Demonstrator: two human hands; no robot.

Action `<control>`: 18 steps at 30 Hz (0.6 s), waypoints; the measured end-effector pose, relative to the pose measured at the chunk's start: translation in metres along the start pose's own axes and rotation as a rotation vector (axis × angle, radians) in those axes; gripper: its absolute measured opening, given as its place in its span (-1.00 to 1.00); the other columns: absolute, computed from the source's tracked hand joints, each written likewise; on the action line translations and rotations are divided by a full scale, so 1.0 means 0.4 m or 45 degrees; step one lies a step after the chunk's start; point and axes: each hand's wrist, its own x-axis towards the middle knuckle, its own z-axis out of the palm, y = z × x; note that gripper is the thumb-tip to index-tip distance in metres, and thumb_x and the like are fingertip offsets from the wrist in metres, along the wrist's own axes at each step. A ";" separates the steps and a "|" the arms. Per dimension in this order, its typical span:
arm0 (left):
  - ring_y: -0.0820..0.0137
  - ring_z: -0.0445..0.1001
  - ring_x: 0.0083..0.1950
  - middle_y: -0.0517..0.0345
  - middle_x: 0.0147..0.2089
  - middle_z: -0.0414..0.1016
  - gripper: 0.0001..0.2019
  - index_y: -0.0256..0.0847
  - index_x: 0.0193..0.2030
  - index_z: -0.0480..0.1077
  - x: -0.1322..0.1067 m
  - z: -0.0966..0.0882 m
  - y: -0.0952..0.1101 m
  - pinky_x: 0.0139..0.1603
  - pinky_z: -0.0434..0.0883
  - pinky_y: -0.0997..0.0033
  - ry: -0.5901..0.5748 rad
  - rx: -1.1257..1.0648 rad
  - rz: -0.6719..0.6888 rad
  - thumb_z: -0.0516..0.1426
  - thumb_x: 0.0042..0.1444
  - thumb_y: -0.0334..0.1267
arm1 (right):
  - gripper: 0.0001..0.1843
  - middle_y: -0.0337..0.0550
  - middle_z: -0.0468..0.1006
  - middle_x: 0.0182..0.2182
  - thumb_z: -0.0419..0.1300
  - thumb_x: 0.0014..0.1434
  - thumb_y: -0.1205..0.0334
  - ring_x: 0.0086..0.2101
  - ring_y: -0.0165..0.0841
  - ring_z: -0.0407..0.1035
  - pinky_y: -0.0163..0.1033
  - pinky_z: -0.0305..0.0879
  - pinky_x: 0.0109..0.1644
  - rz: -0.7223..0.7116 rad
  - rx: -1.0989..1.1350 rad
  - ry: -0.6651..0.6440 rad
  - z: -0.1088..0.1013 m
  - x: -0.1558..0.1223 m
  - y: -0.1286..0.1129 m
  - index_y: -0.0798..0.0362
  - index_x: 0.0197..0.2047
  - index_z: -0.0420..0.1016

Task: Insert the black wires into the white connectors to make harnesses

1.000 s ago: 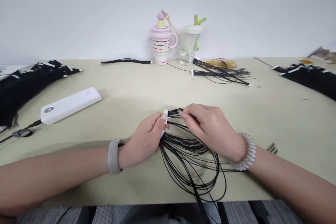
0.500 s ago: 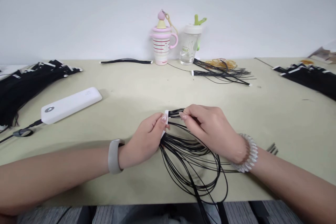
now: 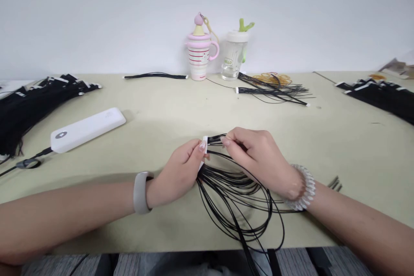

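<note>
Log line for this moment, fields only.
left hand: pinching white connector | right hand: pinching black wires at connector | wires: looped on table

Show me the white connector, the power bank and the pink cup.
white connector (image 3: 205, 141), head view, its exposed upper end.
power bank (image 3: 87, 129), head view, middle of its top face.
pink cup (image 3: 198, 62), head view, its striped body.

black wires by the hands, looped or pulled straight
Looped: the black wires curl in wide loops on the table, from the white connector the left hand pinches.
</note>
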 end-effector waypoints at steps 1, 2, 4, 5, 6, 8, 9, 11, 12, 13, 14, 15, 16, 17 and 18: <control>0.57 0.13 -0.45 0.25 -0.49 0.15 -0.64 -0.26 -0.48 0.13 0.000 0.000 -0.001 -0.40 0.15 0.55 -0.003 -0.002 0.003 -0.17 0.22 -0.06 | -0.73 -0.36 0.22 -0.66 -0.01 0.19 0.25 -0.61 -0.61 0.04 -0.42 -0.03 -0.50 0.010 0.014 -0.012 0.000 0.001 0.000 0.12 -0.53 0.22; 0.56 0.13 -0.45 0.25 -0.48 0.15 -0.64 -0.26 -0.47 0.13 0.000 0.000 -0.001 -0.40 0.15 0.54 -0.002 -0.002 0.006 -0.17 0.22 -0.06 | -0.73 -0.36 0.23 -0.65 -0.01 0.19 0.25 -0.61 -0.61 0.05 -0.42 -0.03 -0.49 0.009 0.028 -0.030 0.001 0.002 0.001 0.12 -0.53 0.21; 0.56 0.13 -0.45 0.24 -0.48 0.15 -0.64 -0.26 -0.47 0.13 0.000 0.001 -0.003 -0.40 0.16 0.54 -0.004 -0.005 0.008 -0.18 0.22 -0.07 | -0.75 -0.36 0.24 -0.63 -0.02 0.20 0.25 -0.58 -0.60 0.08 -0.43 -0.01 -0.47 -0.015 0.049 -0.081 0.002 0.005 0.005 0.12 -0.50 0.22; 0.56 0.12 -0.45 0.24 -0.48 0.15 -0.65 -0.26 -0.47 0.13 0.000 0.001 -0.004 -0.40 0.16 0.54 -0.006 -0.010 0.010 -0.18 0.22 -0.07 | -0.75 -0.35 0.26 -0.61 -0.03 0.21 0.25 -0.57 -0.60 0.09 -0.43 0.00 -0.45 -0.035 0.053 -0.114 0.002 0.005 0.008 0.12 -0.49 0.23; 0.55 0.12 -0.45 0.24 -0.48 0.14 -0.65 -0.26 -0.47 0.13 -0.001 0.001 -0.005 -0.40 0.16 0.53 -0.011 -0.016 0.012 -0.18 0.22 -0.07 | -0.75 -0.34 0.27 -0.59 -0.04 0.22 0.25 -0.56 -0.59 0.10 -0.43 0.01 -0.44 -0.058 0.056 -0.144 0.004 0.006 0.011 0.11 -0.47 0.23; 0.55 0.11 -0.45 0.23 -0.48 0.14 -0.66 -0.26 -0.47 0.12 -0.001 0.001 -0.006 -0.39 0.16 0.53 -0.035 -0.016 0.027 -0.18 0.22 -0.09 | -0.74 -0.32 0.28 -0.57 -0.07 0.24 0.23 -0.54 -0.58 0.10 -0.43 0.02 -0.43 -0.112 0.060 -0.188 0.008 0.004 0.016 0.11 -0.46 0.23; 0.54 0.11 -0.45 0.23 -0.48 0.13 -0.66 -0.26 -0.47 0.11 -0.002 0.001 -0.006 -0.40 0.16 0.53 -0.048 -0.012 0.042 -0.19 0.22 -0.10 | -0.74 -0.32 0.29 -0.56 -0.08 0.25 0.22 -0.54 -0.58 0.11 -0.43 0.03 -0.42 -0.135 0.061 -0.197 0.011 0.003 0.018 0.11 -0.45 0.23; 0.54 0.10 -0.45 0.23 -0.48 0.13 -0.67 -0.26 -0.48 0.10 -0.002 0.000 -0.007 -0.39 0.16 0.52 -0.065 0.001 0.067 -0.19 0.23 -0.11 | -0.74 -0.30 0.30 -0.55 -0.09 0.25 0.22 -0.53 -0.57 0.12 -0.43 0.04 -0.42 -0.165 0.055 -0.178 0.018 0.000 0.019 0.11 -0.44 0.23; 0.55 0.10 -0.45 0.23 -0.48 0.13 -0.67 -0.26 -0.48 0.10 -0.002 0.000 -0.008 -0.39 0.16 0.53 -0.071 0.004 0.075 -0.19 0.23 -0.12 | -0.74 -0.30 0.31 -0.55 -0.09 0.26 0.22 -0.54 -0.57 0.13 -0.43 0.04 -0.42 -0.170 0.043 -0.159 0.021 -0.001 0.019 0.11 -0.43 0.24; 0.55 0.10 -0.45 0.24 -0.48 0.13 -0.67 -0.25 -0.48 0.10 -0.002 -0.001 -0.008 -0.39 0.16 0.53 -0.076 0.004 0.078 -0.19 0.23 -0.12 | -0.75 -0.29 0.31 -0.55 -0.09 0.26 0.22 -0.54 -0.57 0.13 -0.43 0.04 -0.42 -0.168 0.026 -0.144 0.024 -0.002 0.018 0.12 -0.42 0.24; 0.55 0.10 -0.45 0.24 -0.48 0.13 -0.67 -0.25 -0.47 0.10 -0.002 -0.001 -0.008 -0.38 0.16 0.53 -0.078 0.003 0.077 -0.19 0.23 -0.12 | -0.74 -0.29 0.31 -0.55 -0.09 0.26 0.21 -0.54 -0.57 0.14 -0.43 0.04 -0.43 -0.165 0.009 -0.134 0.025 -0.002 0.017 0.12 -0.42 0.24; 0.55 0.10 -0.45 0.24 -0.47 0.13 -0.67 -0.25 -0.46 0.11 -0.002 0.000 -0.008 -0.38 0.16 0.53 -0.080 0.003 0.071 -0.19 0.23 -0.11 | -0.74 -0.29 0.32 -0.56 -0.09 0.26 0.21 -0.54 -0.57 0.14 -0.42 0.04 -0.43 -0.164 -0.010 -0.133 0.026 -0.002 0.017 0.12 -0.42 0.24; 0.55 0.10 -0.44 0.24 -0.47 0.13 -0.67 -0.25 -0.46 0.11 -0.002 0.000 -0.008 -0.38 0.16 0.53 -0.079 0.002 0.064 -0.19 0.23 -0.11 | -0.74 -0.29 0.32 -0.56 -0.10 0.26 0.20 -0.54 -0.57 0.15 -0.42 0.04 -0.43 -0.167 -0.028 -0.143 0.025 -0.002 0.018 0.11 -0.42 0.24; 0.55 0.11 -0.44 0.24 -0.47 0.13 -0.67 -0.26 -0.46 0.11 -0.002 0.000 -0.007 -0.38 0.16 0.53 -0.072 -0.002 0.056 -0.19 0.23 -0.10 | -0.73 -0.29 0.33 -0.55 -0.10 0.26 0.20 -0.53 -0.56 0.16 -0.42 0.05 -0.43 -0.172 -0.046 -0.161 0.022 -0.001 0.019 0.11 -0.41 0.25; 0.55 0.10 -0.44 0.24 -0.47 0.13 -0.66 -0.26 -0.47 0.11 -0.001 0.001 -0.006 -0.38 0.15 0.53 -0.062 -0.009 0.044 -0.19 0.23 -0.09 | -0.74 -0.28 0.34 -0.54 -0.10 0.26 0.19 -0.53 -0.56 0.17 -0.42 0.06 -0.42 -0.178 -0.061 -0.178 0.018 0.001 0.022 0.11 -0.40 0.26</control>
